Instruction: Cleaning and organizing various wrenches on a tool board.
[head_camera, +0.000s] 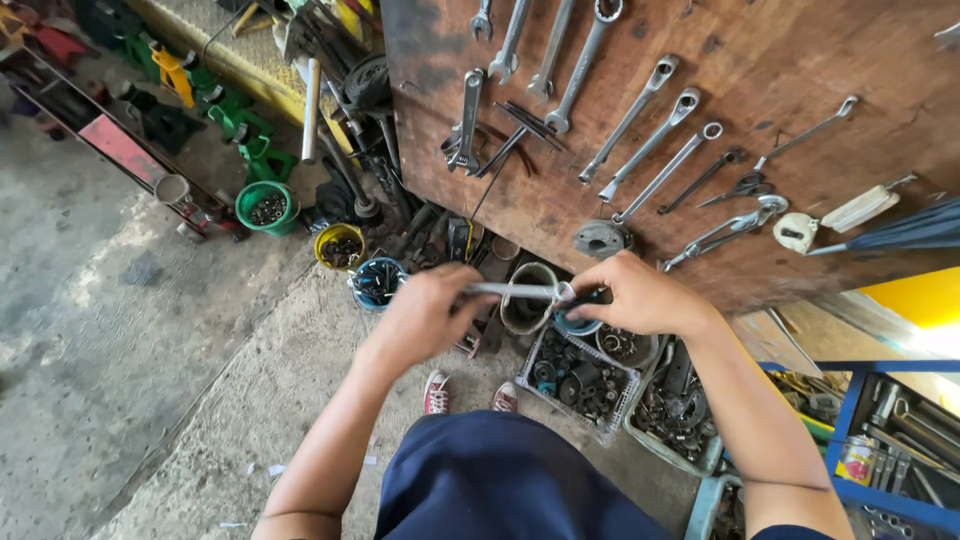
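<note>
Left hand: I see my left hand (425, 310) wrapped in a fist around the handle end of a ratchet (515, 291), fingers curled tight over the metal bar.
Right hand: my right hand (640, 295) is pinched on the other end of the ratchet, fingertips gripping at the head, where something small and dark sits; I cannot tell what that piece is.
Ratchet: it lies level between my two hands, held in the air in front of the board (720, 200) and above the tins on the floor.
Board: a brown wooden board leaning just beyond my hands, hung with wrenches (640, 105) in a slanting row, plus pliers (725, 230) and scissors (745, 185) further to my right.
Below my hands: a round tin (528, 300) stands right under the ratchet; beside it a wire basket (580, 385) holds dark sockets and small parts.
Left of my hands: a blue tub (378, 280), a yellow tub (340, 245) and a green bucket (266, 207) sit in a loose line along the concrete floor (120, 330).
Feet: my red shoes (437, 392) show below the hands, near the basket.
Far right: a blue shelf (880, 430) holds more tools.
</note>
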